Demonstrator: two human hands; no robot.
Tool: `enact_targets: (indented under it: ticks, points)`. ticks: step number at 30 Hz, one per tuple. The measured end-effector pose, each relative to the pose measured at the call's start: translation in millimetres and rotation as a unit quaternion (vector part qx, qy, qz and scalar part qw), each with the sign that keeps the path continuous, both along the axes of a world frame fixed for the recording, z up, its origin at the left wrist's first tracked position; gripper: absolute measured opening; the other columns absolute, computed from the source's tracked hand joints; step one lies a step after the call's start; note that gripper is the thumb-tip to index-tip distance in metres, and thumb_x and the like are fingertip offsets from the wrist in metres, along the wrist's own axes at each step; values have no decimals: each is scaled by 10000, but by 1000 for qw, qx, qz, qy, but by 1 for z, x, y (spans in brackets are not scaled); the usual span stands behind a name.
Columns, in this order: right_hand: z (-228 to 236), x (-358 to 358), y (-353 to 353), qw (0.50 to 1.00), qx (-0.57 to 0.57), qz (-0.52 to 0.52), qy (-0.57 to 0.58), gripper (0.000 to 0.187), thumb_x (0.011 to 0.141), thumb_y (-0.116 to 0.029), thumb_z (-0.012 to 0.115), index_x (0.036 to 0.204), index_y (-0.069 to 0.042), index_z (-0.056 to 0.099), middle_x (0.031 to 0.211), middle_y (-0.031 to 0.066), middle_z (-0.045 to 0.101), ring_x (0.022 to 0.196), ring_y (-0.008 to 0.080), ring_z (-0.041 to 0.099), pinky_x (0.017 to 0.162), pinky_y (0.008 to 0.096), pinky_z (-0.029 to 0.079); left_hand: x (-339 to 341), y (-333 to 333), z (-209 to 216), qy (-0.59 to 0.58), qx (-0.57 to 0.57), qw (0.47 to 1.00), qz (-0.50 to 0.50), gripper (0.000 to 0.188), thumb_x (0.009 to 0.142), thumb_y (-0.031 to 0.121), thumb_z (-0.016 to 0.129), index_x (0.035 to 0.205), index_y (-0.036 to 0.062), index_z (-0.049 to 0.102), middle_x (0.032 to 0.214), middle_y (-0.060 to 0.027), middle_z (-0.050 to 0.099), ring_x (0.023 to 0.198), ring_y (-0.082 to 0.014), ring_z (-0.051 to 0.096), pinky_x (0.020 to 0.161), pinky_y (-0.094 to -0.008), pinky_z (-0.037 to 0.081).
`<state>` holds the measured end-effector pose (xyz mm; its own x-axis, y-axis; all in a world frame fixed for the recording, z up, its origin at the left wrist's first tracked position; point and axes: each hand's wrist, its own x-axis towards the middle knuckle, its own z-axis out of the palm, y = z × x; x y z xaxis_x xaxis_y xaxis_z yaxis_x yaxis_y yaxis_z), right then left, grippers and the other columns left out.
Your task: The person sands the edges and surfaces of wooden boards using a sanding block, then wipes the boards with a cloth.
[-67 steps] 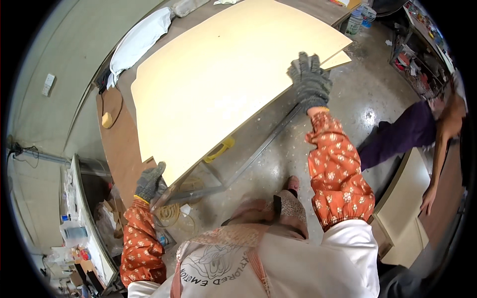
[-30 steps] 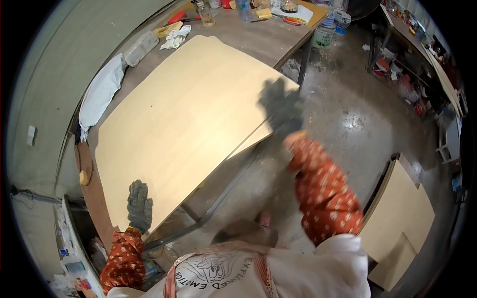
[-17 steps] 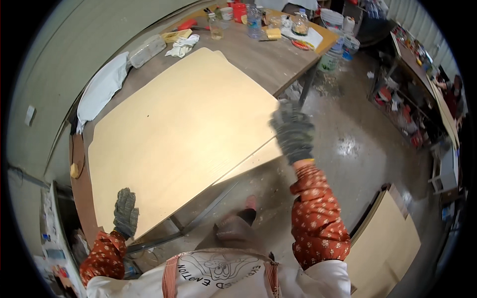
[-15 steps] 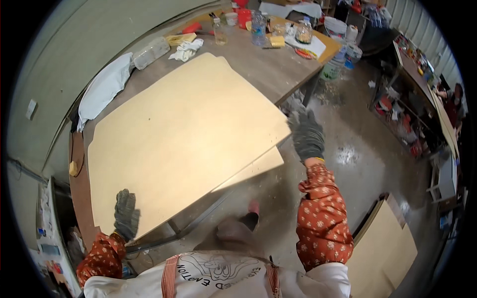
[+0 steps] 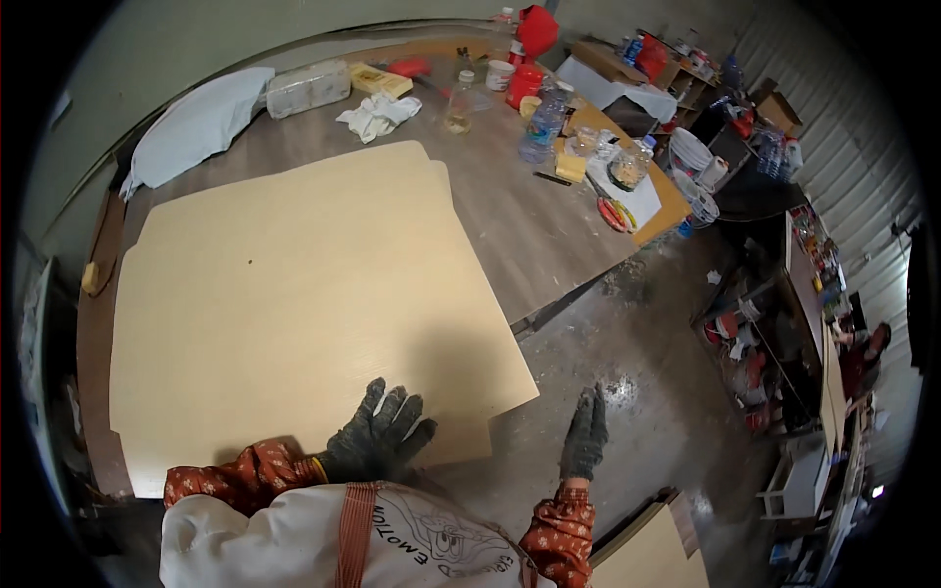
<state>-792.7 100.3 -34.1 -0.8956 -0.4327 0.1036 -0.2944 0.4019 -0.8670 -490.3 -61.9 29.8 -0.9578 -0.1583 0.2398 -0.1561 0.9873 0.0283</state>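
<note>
Currently, we have the upper board [image 5: 294, 294], a pale, flat panel with a small dark spot, lying on the brown worktop [image 5: 539, 240]. Its near right corner projects past the worktop edge, over the floor [image 5: 627, 333]. Beneath it, we see the lower board [image 5: 466, 448], exposed along the near right side and at the far right corner. Our left hand [image 5: 380, 436], in a dark grey glove, is over the near margin of the boards, fingers spread apart and gripping nothing; we cannot confirm contact. Our right hand [image 5: 584, 436], gloved alike, is to the right of the boards, clear of them, with the fingers straight, close together and holding nothing. Beyond the upper board, we find a crumpled white cloth [image 5: 379, 117], a yellow box [image 5: 381, 79] and a glass bottle [image 5: 458, 111]. At lower right, we note a board stack [image 5: 652, 554].
</note>
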Motion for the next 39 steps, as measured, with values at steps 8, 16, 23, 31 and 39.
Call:
enact_targets:
  ticks: [8, 16, 23, 31, 39]
  points:
    - [-12, -21, -12, 999, -20, 11, -37, 426, 1015, -231, 520, 1378, -7, 511, 1359, 131, 574, 1197, 215, 544, 1041, 340, 394, -38, -32, 6, -53, 8, 998, 43, 754, 782, 502, 648, 1348, 26, 504, 1396, -286, 405, 1315, -470, 359, 1117, -678, 188]
    - [31, -78, -87, 976, -3, 151, 155, 431, 985, -215, 561, 1361, -9, 516, 1378, 176, 542, 1252, 302, 524, 1055, 384, 391, -75, -57, 7, -77, 2, 993, 92, 904, 713, 524, 701, 1438, 62, 422, 1508, -265, 310, 1405, -453, 275, 1164, -639, 128]
    - [56, -164, -175, 878, 57, 285, 381, 508, 882, -293, 653, 1328, -69, 558, 1352, 227, 534, 1129, 409, 564, 963, 470, 436, -194, -54, 12, -15, 84, 986, 143, 857, 736, 511, 674, 1455, 121, 420, 1507, -243, 330, 1408, -441, 279, 1171, -607, 157]
    - [73, -230, -261, 803, 41, 410, 431, 598, 849, -392, 649, 1376, -141, 516, 1418, 180, 482, 1162, 393, 518, 985, 503, 401, -281, -67, 11, -99, -45, 964, 243, 364, 821, 255, 538, 1119, 70, 636, 1345, -243, 523, 1332, -419, 422, 1160, -620, 188]
    - [57, -219, -380, 732, -83, 418, 532, 363, 854, -338, 624, 1148, -131, 672, 1090, 98, 663, 1114, 338, 551, 1003, 499, 374, -280, -54, -21, -52, -129, 956, 258, 305, 923, 315, 501, 1064, 66, 605, 1281, -222, 531, 1331, -406, 403, 1080, -620, 355]
